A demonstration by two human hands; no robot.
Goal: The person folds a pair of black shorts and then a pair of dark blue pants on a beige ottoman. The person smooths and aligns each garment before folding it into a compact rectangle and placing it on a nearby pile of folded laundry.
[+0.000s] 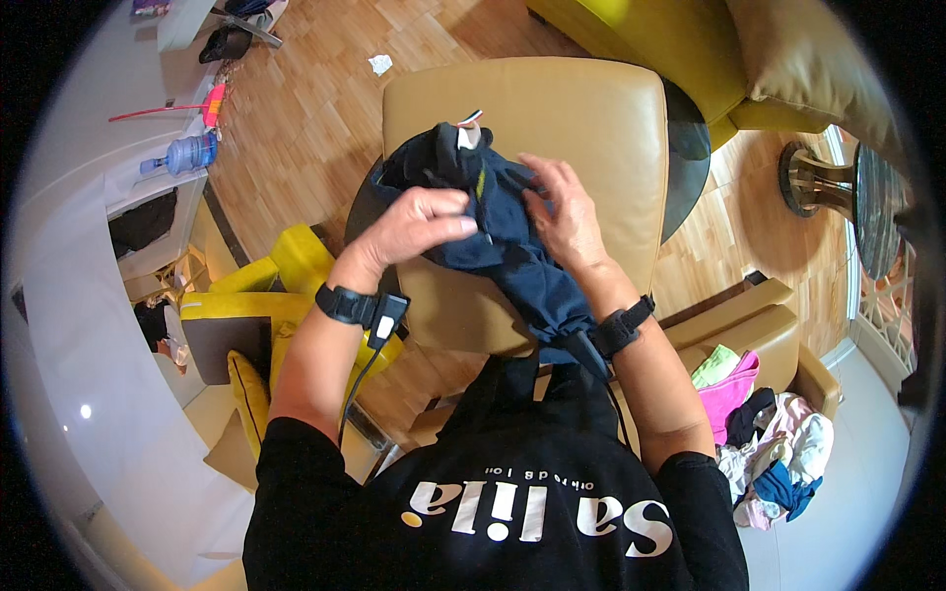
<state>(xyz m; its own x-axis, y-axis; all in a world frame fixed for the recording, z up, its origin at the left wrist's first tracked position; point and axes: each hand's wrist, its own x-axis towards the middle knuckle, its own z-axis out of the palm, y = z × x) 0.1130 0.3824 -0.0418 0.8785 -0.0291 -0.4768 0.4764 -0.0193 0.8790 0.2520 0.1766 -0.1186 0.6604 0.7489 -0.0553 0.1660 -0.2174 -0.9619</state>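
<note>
A dark navy garment (480,236) lies bunched on the tan leather ottoman (591,118), one narrow part running down towards my body. It has a drawstring, a yellow-green mark and a small striped loop beside a white patch at its top. My left hand (421,225) is over its left side, thumb stretched out and the other fingers curled; whether it pinches cloth cannot be told. My right hand (565,210) rests at the garment's right edge with its fingers bent and apart, and its grip is unclear. Both wrists wear black straps.
A pile of mixed clothes (776,451) lies on the right by a tan sofa (776,325). Yellow chairs (244,310) stand at the left, a round table (876,210) at the far right. A water bottle (191,154) and a crumpled white paper (380,65) are on the floor.
</note>
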